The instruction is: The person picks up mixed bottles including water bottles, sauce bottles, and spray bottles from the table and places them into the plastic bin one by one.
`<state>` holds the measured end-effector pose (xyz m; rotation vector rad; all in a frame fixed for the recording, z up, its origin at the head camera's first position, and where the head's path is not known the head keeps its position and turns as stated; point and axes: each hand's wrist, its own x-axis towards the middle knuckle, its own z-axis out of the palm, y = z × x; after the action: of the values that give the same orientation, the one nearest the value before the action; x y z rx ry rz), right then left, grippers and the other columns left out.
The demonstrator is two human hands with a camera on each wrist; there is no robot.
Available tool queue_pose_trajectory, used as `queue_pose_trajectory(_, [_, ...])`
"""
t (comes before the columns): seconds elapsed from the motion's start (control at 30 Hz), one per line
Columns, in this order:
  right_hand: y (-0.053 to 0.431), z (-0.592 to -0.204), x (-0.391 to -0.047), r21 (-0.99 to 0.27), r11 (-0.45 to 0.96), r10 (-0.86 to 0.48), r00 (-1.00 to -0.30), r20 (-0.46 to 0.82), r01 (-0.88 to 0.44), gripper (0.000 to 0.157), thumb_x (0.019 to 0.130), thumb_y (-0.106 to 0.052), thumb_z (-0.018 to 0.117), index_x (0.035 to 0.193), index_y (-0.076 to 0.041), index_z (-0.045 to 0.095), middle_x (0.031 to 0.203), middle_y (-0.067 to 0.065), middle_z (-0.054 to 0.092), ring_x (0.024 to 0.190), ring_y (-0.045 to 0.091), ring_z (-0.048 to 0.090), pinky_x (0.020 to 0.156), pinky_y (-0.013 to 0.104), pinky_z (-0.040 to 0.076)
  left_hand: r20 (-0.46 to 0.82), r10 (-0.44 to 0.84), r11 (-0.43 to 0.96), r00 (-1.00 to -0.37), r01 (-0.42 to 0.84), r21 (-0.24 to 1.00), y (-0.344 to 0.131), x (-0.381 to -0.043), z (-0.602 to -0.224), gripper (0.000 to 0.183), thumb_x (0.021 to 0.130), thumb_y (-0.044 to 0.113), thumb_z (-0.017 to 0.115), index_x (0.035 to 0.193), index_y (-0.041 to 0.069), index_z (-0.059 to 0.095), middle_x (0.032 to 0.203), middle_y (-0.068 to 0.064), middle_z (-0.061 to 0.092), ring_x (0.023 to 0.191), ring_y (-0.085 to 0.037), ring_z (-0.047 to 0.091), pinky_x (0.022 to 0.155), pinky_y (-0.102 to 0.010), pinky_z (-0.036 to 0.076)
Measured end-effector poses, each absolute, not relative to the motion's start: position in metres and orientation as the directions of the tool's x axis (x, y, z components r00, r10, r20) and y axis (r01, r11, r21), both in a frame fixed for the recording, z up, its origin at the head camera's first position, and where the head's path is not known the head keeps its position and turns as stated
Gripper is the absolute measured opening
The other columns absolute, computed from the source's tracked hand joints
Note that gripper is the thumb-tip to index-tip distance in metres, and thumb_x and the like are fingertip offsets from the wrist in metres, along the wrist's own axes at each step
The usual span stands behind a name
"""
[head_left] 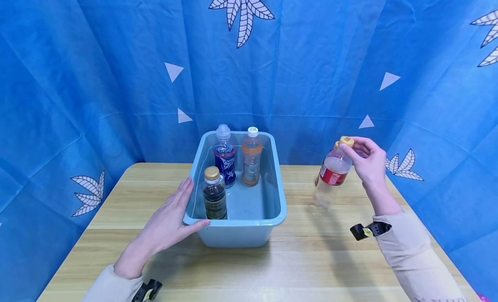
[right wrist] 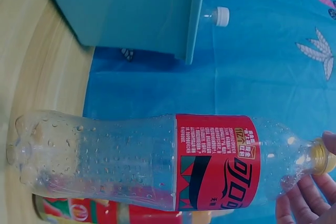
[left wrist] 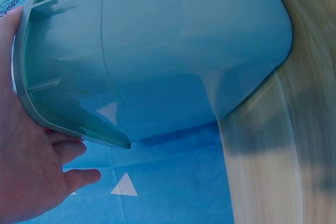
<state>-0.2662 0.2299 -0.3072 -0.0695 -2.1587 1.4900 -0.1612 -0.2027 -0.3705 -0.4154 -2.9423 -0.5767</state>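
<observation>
My right hand (head_left: 368,160) pinches a clear plastic soda bottle (head_left: 336,174) by its yellow cap, fingers and thumb at the neck. The bottle has a red label (right wrist: 218,162), and droplets cling inside it. Its base is close over the table, right of a light blue bin (head_left: 249,235). My left hand (head_left: 167,220) rests at the bin's front left corner, fingers along the left rim and thumb at the front rim. Inside the bin stand a dark bottle with a gold cap (head_left: 215,198), a blue-labelled bottle (head_left: 225,163) and an orange-banded bottle with a white cap (head_left: 251,159).
Behind the held bottle, mostly hidden, is another item with a red and green wrapper (right wrist: 110,211). The bin stands on a wooden table (head_left: 311,258). A blue curtain (head_left: 323,68) hangs behind the table and along its sides.
</observation>
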Motion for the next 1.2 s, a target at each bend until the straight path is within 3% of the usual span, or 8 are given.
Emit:
queue_pose_trajectory(0.7, [0.193, -0.27, -0.273, -0.843, 0.338, 0.168, -0.854, 0.492, -0.419, 0.033, 0.075, -0.023, 0.071, 0.103, -0.007, 0.063, 0.085, -0.008, 0.064, 0.079, 0.008, 0.059, 0.068, 0.017, 0.045, 0.173, 0.253, 0.89, -0.952, 0.299, 0.344, -0.202, -0.162, -0.369, 0.105, 0.071, 0.071, 0.047, 0.143, 0.006, 0.007, 0.147, -0.013, 0.007, 0.131, -0.033, 0.015, 0.099, -0.053, 0.023])
queue_pose_trajectory(1.2, [0.171, -0.239, -0.276, -0.806, 0.309, 0.108, -0.823, 0.557, -0.505, 0.031, 0.075, -0.019, 0.071, 0.102, -0.005, 0.064, 0.088, -0.005, 0.065, 0.081, 0.009, 0.06, 0.073, 0.017, 0.046, 0.173, 0.252, 0.891, -0.952, 0.298, 0.343, -0.202, -0.162, -0.37, 0.104, 0.072, 0.071, 0.047, 0.143, 0.007, 0.005, 0.147, -0.012, 0.006, 0.131, -0.033, 0.015, 0.099, -0.053, 0.023])
